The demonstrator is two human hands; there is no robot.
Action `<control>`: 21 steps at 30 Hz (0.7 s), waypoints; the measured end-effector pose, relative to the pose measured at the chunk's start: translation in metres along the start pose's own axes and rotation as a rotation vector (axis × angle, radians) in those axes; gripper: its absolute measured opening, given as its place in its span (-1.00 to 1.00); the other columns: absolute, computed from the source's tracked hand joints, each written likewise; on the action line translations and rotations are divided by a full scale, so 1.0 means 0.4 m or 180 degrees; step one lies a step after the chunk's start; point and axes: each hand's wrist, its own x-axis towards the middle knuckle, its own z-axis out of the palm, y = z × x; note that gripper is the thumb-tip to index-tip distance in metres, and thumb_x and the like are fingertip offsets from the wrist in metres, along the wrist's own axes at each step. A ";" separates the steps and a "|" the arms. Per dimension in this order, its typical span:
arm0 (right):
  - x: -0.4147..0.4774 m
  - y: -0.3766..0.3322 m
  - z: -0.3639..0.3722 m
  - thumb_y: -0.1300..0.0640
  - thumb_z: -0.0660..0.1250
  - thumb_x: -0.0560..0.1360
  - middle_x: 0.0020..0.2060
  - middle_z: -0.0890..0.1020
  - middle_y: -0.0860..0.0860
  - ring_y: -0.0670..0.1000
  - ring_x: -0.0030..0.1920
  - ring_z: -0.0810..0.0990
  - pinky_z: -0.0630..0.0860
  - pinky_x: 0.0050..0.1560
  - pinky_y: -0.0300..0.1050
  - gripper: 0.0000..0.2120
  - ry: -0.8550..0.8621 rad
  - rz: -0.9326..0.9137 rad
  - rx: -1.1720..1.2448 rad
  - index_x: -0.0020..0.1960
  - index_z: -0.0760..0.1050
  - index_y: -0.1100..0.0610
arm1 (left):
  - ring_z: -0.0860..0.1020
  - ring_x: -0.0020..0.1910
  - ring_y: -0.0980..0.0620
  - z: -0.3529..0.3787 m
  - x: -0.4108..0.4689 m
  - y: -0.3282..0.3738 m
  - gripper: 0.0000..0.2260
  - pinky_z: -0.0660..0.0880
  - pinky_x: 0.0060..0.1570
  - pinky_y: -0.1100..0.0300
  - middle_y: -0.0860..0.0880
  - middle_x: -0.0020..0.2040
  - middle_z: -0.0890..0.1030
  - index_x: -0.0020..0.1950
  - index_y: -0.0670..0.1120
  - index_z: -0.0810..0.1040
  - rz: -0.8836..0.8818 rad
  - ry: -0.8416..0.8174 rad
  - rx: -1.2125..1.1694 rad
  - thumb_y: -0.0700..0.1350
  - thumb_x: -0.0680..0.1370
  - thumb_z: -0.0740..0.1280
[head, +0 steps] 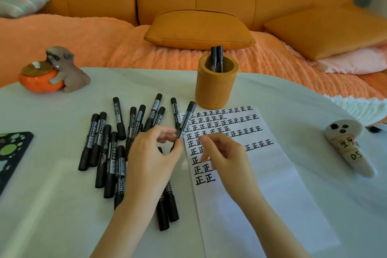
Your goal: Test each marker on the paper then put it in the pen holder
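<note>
My left hand (154,153) pinches a black marker (187,117) near its lower end, the marker tilted up toward the pen holder, its cap on. My right hand (225,154) hovers just right of it over the paper (261,184), fingers curled and apart, holding nothing. The white paper carries several rows of black written marks. An orange pen holder (216,90) stands behind the paper with two black markers (216,58) upright in it. Several black markers (109,142) lie scattered on the table left of the paper, some under my left forearm.
A dog-and-pumpkin figurine (54,71) sits at the table's back left. A white ghost-shaped object (347,144) with labels lies at the right. A black and green pad (10,153) is at the left edge. An orange sofa with cushions (199,29) lies behind the white table (52,216).
</note>
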 end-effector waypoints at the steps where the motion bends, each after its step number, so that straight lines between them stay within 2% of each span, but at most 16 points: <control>1: 0.003 -0.002 0.001 0.02 0.33 0.53 -0.43 0.56 -0.01 -0.16 -0.45 0.42 0.37 -0.37 -0.24 -0.86 -0.0021 0.0051 0.0165 -0.04 0.59 0.07 | 0.53 -0.08 0.20 0.000 -0.002 0.004 -0.84 0.40 -0.05 0.39 0.19 -0.18 0.61 -0.01 0.05 0.59 0.0097 -0.0079 -0.0067 -0.03 0.42 0.40; 3: 0.008 -0.008 -0.002 0.01 0.35 0.51 -0.47 0.51 -0.01 -0.15 -0.50 0.36 0.31 -0.42 -0.28 -0.82 -0.0071 0.0169 0.0518 -0.02 0.57 0.11 | 0.55 -0.12 0.23 0.002 -0.006 0.011 -0.85 0.36 -0.15 0.47 0.20 -0.19 0.60 -0.03 0.04 0.60 0.0362 -0.0284 -0.0135 -0.06 0.42 0.42; 8: 0.005 -0.026 -0.015 0.12 0.36 0.52 -0.56 0.40 -0.06 -0.13 -0.54 0.30 0.25 -0.49 -0.35 -0.83 -0.0067 0.0217 0.0873 -0.22 0.50 0.16 | 0.56 -0.11 0.24 0.012 -0.011 0.011 -0.84 0.46 -0.15 0.40 0.19 -0.13 0.59 -0.01 0.01 0.60 0.0768 -0.0734 -0.0230 -0.13 0.43 0.46; 12: -0.003 -0.025 -0.024 0.16 0.31 0.55 -0.55 0.43 -0.01 -0.11 -0.55 0.32 0.27 -0.51 -0.35 -0.78 0.0033 0.0161 0.1059 -0.27 0.47 0.18 | 0.58 -0.10 0.20 0.016 -0.015 0.010 -0.84 0.50 -0.13 0.36 0.17 -0.08 0.59 0.03 0.02 0.58 0.0699 -0.0838 -0.0284 -0.07 0.46 0.42; 17: -0.011 -0.026 -0.028 0.16 0.30 0.55 -0.53 0.44 0.02 -0.07 -0.51 0.31 0.27 -0.49 -0.32 -0.73 0.0103 0.0097 0.1068 -0.32 0.47 0.12 | 0.56 -0.16 0.22 0.016 -0.024 0.016 -0.86 0.48 -0.17 0.32 0.16 -0.20 0.59 0.05 0.04 0.53 0.0467 -0.1405 -0.0254 0.01 0.56 0.24; 21: -0.012 -0.025 -0.029 0.16 0.29 0.56 -0.52 0.43 0.02 -0.06 -0.49 0.32 0.29 -0.46 -0.30 -0.77 0.0048 0.0049 0.1075 -0.27 0.49 0.13 | 0.51 -0.13 0.13 0.023 -0.032 0.018 -0.85 0.47 -0.10 0.11 0.12 -0.17 0.53 0.06 0.09 0.44 0.0453 -0.1539 -0.0273 0.06 0.59 0.12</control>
